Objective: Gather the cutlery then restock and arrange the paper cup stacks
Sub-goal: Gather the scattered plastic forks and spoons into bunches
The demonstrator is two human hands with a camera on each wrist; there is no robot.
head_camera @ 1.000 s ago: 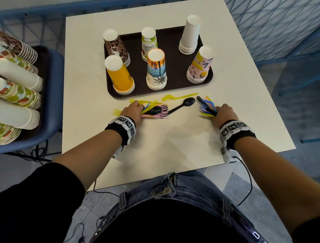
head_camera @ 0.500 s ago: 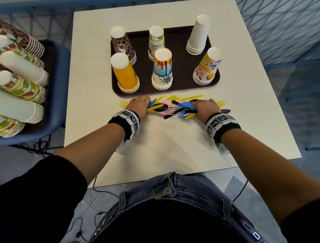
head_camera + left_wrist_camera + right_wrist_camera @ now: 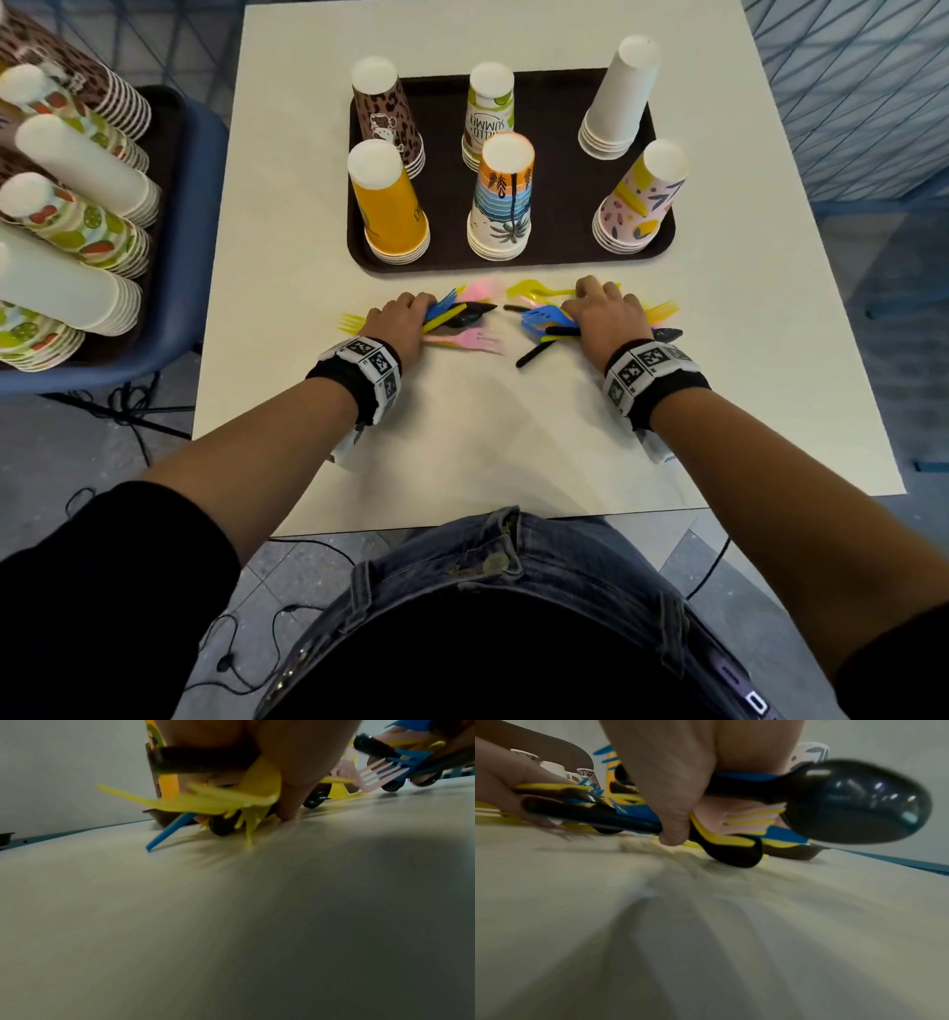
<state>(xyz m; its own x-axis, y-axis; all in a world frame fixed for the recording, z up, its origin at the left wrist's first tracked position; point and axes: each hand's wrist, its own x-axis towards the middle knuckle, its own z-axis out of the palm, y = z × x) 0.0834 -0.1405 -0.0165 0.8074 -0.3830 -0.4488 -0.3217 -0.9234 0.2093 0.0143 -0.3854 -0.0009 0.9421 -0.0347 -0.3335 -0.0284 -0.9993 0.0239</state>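
Plastic cutlery in yellow, blue, black and pink lies on the cream table [image 3: 462, 437] just in front of the brown tray [image 3: 560, 133]. My left hand [image 3: 403, 321] grips one bundle of cutlery [image 3: 457, 316] against the table; the left wrist view shows a yellow fork [image 3: 218, 801] and a blue handle [image 3: 169, 833] under its fingers. To its right, my right hand [image 3: 603, 313] grips a second bundle [image 3: 544, 321], including a black spoon [image 3: 859, 805]. A pink fork [image 3: 472, 342] and a yellow spoon [image 3: 534, 290] lie between the hands. Several upside-down cup stacks [image 3: 500, 200] stand on the tray.
A blue chair [image 3: 195, 216] at the left carries a dark tray of long cup stacks [image 3: 77, 164] lying on their sides. The table's near edge [image 3: 488, 519] is at my waist. Cables lie on the floor at lower left.
My right hand has slid its bundle left along the table toward the left hand, taking in the loose black spoon. The left hand has stayed on its bundle.
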